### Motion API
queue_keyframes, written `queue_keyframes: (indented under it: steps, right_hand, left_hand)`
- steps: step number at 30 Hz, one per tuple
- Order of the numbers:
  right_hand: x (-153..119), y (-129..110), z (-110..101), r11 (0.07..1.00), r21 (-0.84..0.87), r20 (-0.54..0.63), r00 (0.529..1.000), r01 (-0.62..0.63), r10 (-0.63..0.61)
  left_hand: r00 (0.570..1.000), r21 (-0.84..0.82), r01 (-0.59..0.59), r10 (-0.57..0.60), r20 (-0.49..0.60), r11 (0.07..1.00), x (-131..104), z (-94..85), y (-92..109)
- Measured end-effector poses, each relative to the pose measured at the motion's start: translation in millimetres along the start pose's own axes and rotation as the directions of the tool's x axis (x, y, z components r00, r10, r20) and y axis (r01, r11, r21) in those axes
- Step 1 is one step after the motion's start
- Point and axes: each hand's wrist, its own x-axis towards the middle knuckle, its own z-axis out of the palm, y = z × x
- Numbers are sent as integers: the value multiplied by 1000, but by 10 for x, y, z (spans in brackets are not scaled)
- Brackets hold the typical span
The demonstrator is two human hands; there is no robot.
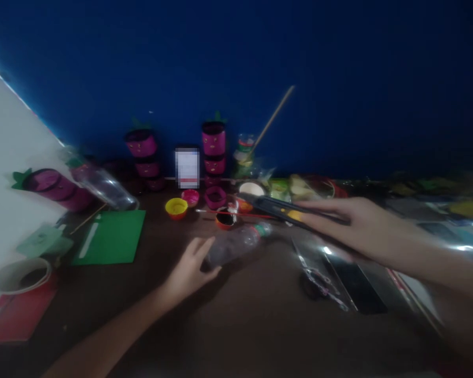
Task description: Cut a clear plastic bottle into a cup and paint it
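A clear plastic bottle (234,245) with a green cap lies at a slant over the dark table (236,325). My left hand (193,268) is closed round its base end, thumb below and fingers above. Above and right of the bottle, my right hand (339,220) grips a long black tool (271,206) with yellow parts; blur hides its exact kind. A red-handled paintbrush (244,213) and a small cup of dark paint (225,218) lie behind the bottle. Scissors (319,281) and a dark phone-like slab (355,281) rest below my right forearm.
Purple tiered planters with faces (214,142) stand against the blue wall (236,63). Yellow (176,209) and pink (190,198) cups sit mid-table. At left are a green sheet (112,239), another bottle (108,186) and a bucket (21,275). Clutter lines the right.
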Motion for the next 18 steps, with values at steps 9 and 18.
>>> queue_keyframes:
  steps: [9,18]
  right_hand:
    - [192,723,716,590,807,-44,997,2,57]
    - [266,1062,1036,520,854,-84,991,16,108]
  left_hand:
    - [994,-19,-88,89,59,996,-25,-6,-60]
    - [994,-32,-71,74,84,997,-21,-24,-68]
